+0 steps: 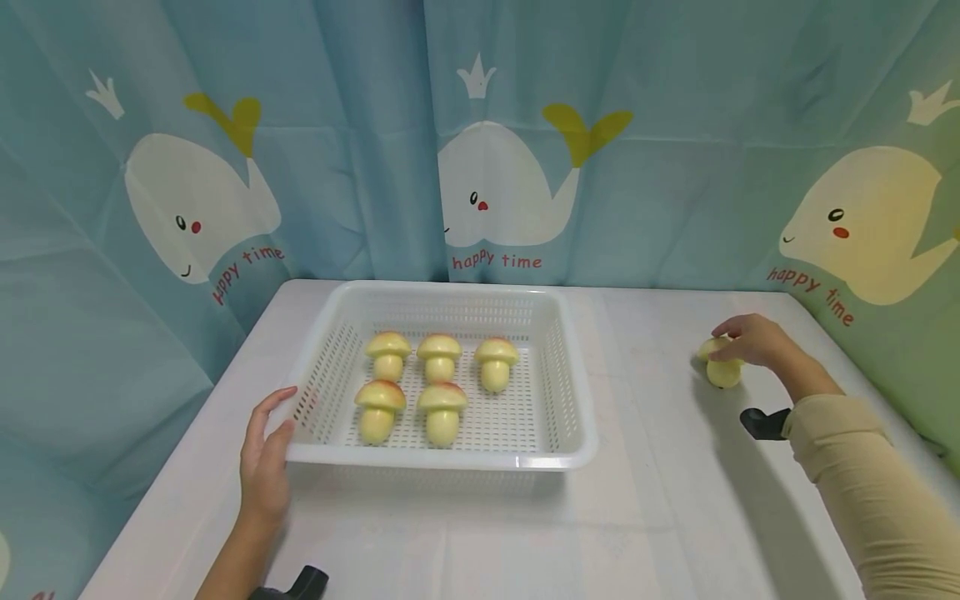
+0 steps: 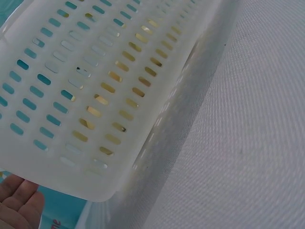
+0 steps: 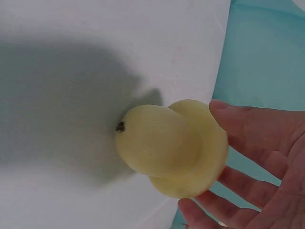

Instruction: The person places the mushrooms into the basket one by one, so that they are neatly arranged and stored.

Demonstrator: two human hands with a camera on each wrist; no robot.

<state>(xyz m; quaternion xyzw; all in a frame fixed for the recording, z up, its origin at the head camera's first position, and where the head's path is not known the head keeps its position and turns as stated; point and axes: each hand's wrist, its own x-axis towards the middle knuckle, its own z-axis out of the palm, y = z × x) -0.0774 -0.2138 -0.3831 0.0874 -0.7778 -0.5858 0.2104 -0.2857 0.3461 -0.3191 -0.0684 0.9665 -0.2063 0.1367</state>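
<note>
A white perforated plastic basket (image 1: 442, 460) stands on the table, with several toy mushrooms inside, such as this one (image 1: 496, 364); each has a reddish cap and a pale yellow stem. My left hand (image 1: 264, 458) touches the outer left rim near the front corner, fingers and thumb extended. In the left wrist view its fingertips (image 2: 29, 188) meet the basket's edge. Over at the right, my right hand (image 1: 753, 340) grips another toy mushroom (image 3: 159, 143) by its cap, thumb on one side and fingers on the other. A small dark spot marks the stem's end.
A white cloth covers the table (image 1: 637, 500). Behind and beside it hangs a blue-green curtain (image 1: 360, 167) printed with white whales. Black wrist mounts sit by both forearms, one (image 1: 763, 423) near the right sleeve (image 1: 862, 467).
</note>
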